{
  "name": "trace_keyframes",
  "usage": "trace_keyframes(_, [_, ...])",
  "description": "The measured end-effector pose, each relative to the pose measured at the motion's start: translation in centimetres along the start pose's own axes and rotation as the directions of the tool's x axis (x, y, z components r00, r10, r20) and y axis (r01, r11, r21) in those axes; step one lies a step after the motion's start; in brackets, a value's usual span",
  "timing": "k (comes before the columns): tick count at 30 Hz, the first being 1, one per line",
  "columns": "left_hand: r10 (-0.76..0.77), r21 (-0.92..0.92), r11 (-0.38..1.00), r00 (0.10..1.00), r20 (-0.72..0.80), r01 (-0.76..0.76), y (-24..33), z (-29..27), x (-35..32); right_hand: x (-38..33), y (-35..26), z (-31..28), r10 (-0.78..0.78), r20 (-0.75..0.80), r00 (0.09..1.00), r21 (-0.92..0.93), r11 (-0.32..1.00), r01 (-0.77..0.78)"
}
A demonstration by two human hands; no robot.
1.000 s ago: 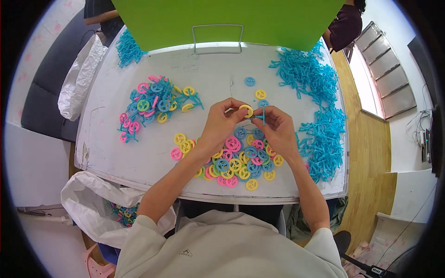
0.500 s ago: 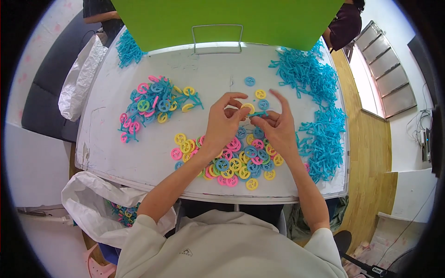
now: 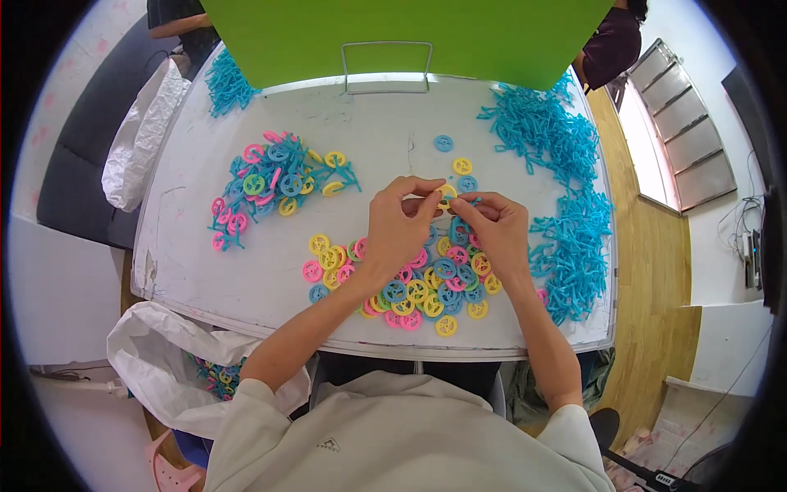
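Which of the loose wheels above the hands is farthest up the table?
The blue wheel, alone nearest the green board; a yellow wheel and another blue one lie closer to the hands.

I spot a white plastic bag (image 3: 146, 135) hanging off the table's far-left edge, and another white plastic bag (image 3: 176, 369) lower left, open, with coloured rings inside. No labels, signs or screens visible.

A small yellow ring (image 3: 447, 193) — a flat plastic wheel, mostly hidden by fingertips — sits pinched between both hands, raised just above the far edge of a heap of yellow, pink and blue rings (image 3: 414, 287).
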State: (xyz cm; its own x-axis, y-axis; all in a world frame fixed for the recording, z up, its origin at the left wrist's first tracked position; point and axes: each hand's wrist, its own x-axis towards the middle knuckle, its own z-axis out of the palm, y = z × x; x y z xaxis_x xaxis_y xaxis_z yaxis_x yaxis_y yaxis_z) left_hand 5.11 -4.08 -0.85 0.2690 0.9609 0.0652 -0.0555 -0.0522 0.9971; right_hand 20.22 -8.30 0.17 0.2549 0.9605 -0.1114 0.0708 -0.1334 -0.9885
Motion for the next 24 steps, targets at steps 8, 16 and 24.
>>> trace_keyframes(8, [-0.071, -0.072, 0.995, 0.997, 0.033, 0.073, 0.8, -0.1, 0.0, 0.2, 0.7, 0.0, -0.162, -0.024, 0.987, -0.051, 0.986, 0.160])
trace_keyframes(16, [-0.295, -0.317, 0.882, 0.934, 0.203, 0.347, 1.0, -1.7, 1.4, 0.2, -1.5, -2.4, -0.198, 0.329, 0.923, 0.038, 0.980, 0.196])
trace_keyframes(24, [-0.273, 0.100, 0.962, 0.924, 0.268, 0.255, 0.2, 0.5, 4.6, 2.0, 0.2, -4.8, -0.546, 0.075, 0.834, -0.193, 0.813, 0.549])
